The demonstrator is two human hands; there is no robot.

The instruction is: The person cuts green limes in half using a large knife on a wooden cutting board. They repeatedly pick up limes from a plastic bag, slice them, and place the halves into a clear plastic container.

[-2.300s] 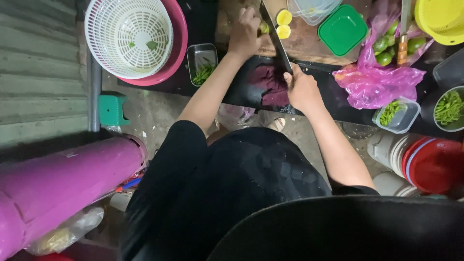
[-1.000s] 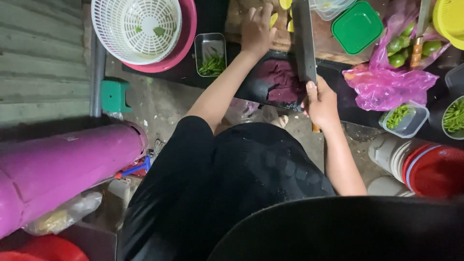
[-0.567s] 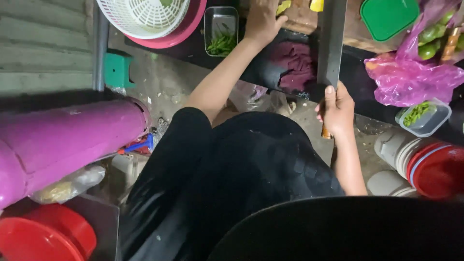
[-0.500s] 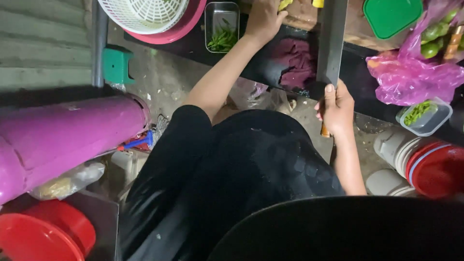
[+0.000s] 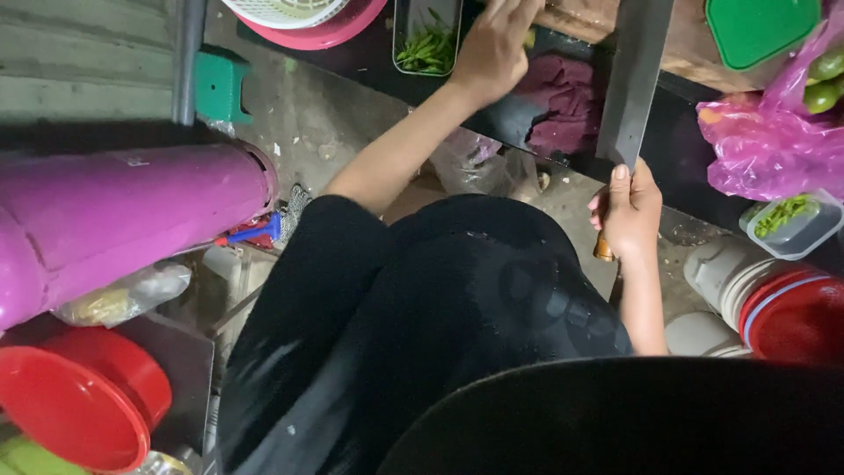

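Note:
My right hand (image 5: 629,211) grips the wooden handle of a large cleaver (image 5: 635,81), its broad grey blade pointing away over the dark counter (image 5: 369,62). My left hand (image 5: 494,46) reaches forward to the edge of the wooden cutting board (image 5: 580,19), fingers curled down on something small and yellowish that is mostly hidden. A crumpled dark purple cloth (image 5: 563,101) lies on the counter between my hands.
A clear tub of green chillies (image 5: 425,42) stands left of my left hand, beside a pink basin (image 5: 316,19). A green lid (image 5: 758,31), a pink plastic bag (image 5: 774,145) and a small tub of greens (image 5: 791,224) are at right. A magenta cylinder (image 5: 114,220) and red bowls (image 5: 79,405) sit at left.
The view has dropped lower and closer. My right hand has pulled the cleaver back from the board toward my body, while my left hand stays at the board.

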